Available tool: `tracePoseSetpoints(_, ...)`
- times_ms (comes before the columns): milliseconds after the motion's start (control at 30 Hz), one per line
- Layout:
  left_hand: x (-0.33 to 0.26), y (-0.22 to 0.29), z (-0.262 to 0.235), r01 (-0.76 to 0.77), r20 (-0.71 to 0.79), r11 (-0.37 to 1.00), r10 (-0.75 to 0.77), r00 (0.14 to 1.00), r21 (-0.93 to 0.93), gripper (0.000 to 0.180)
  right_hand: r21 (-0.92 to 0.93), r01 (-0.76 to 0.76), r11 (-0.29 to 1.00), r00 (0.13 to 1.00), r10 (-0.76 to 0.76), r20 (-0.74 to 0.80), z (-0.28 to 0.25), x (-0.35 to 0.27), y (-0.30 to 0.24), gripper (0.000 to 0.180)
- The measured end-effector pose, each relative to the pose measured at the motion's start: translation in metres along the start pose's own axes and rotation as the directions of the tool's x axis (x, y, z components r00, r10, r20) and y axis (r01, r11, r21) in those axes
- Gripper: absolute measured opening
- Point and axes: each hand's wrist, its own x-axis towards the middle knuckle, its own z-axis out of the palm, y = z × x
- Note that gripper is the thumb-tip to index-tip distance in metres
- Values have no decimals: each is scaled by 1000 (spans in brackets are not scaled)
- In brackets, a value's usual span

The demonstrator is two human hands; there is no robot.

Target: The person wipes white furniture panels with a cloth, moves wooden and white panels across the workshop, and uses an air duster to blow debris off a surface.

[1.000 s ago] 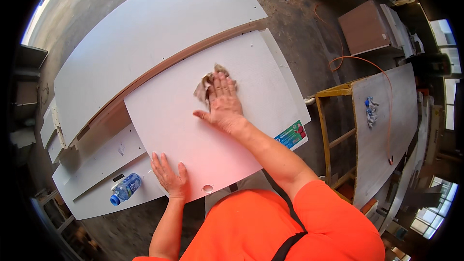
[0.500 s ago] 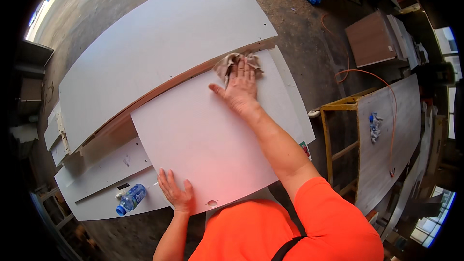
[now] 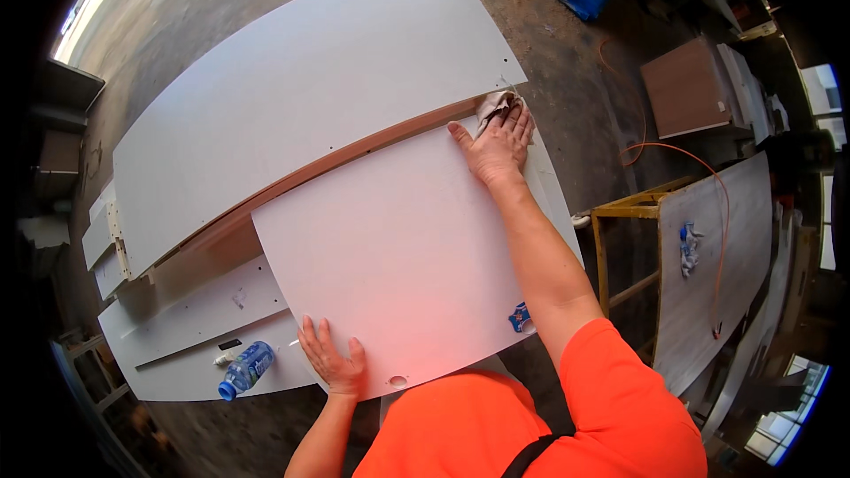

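A white panel (image 3: 390, 239) with a round hole near its front edge lies before me. My left hand (image 3: 334, 363) rests on its near left edge, fingers stretched and thumb apart. At the far right corner, my right hand (image 3: 498, 146) presses a crumpled, stained cloth (image 3: 493, 106) against the surface. Part of the cloth is hidden under the fingers. Close to my right forearm, a small blue-and-white item (image 3: 520, 317) sits at the panel's right edge; I cannot make out its kind.
A larger white panel (image 3: 310, 80) lies beyond, with a brown edge facing me. To the left are a clear plastic bottle (image 3: 248, 369) with a blue cap and label, and lower white boards (image 3: 204, 314). At right, a yellow frame (image 3: 602, 257) adjoins a grey board crossed by an orange hose (image 3: 724, 239).
My right hand has slid the cloth rightward along the panel's far edge to its corner. My left hand stays at the near left edge. The small blue-and-white item now shows beside my forearm.
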Motion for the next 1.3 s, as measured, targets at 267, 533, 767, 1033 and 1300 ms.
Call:
tracePoseSetpoints(267,-4,-8,0,-28,-13,1000,28,1000,-9,68,122,589,799,800,-597,52,41,-84,-66,119)
tracePoseSetpoints(533,4,-2,3,-15,1,1000,15,1000,-12,67,71,601,796,798,-603,12,50,-170,-32,116)
tracePoseSetpoints(767,5,3,-3,-19,-1,1000,19,1000,2,64,-11,216,976,976,-216,-31,14,-94,70,119)
tracePoseSetpoints(1033,6,1,3,-61,-16,998,60,998,-13,64,15,98,995,995,-97,-33,9,-83,78,120)
tracePoseSetpoints(1300,0,-3,-1,-24,-12,1000,24,1000,0,64,-34,201,979,974,-196,110,9,-176,147,122)
